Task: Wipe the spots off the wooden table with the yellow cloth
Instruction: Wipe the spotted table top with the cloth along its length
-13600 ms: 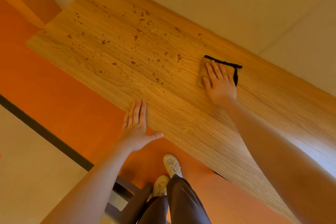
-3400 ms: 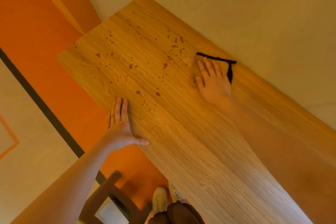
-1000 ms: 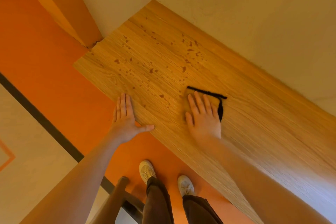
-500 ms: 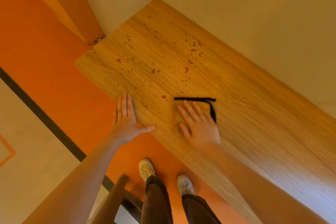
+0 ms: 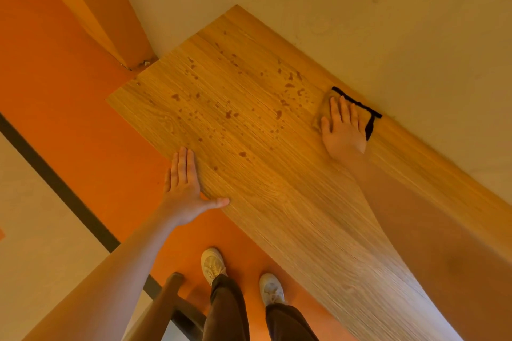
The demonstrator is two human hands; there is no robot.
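Note:
The wooden table (image 5: 291,202) runs from the upper left to the lower right against a wall. Several brown spots (image 5: 228,114) dot its left half. The yellow cloth (image 5: 324,102) with a black trim lies at the far edge by the wall, mostly hidden under my right hand (image 5: 343,130), which presses flat on it with fingers spread. My left hand (image 5: 185,188) rests flat on the near table edge, fingers together and thumb out, holding nothing.
A pale wall (image 5: 360,8) borders the table's far side. An orange floor (image 5: 69,77) lies to the left with a dark stripe (image 5: 55,183). A wooden chair (image 5: 171,304) stands behind my legs and white shoes (image 5: 212,263).
My right hand has slid the cloth from the near middle of the table out to the far edge by the wall. My left hand stays on the near edge.

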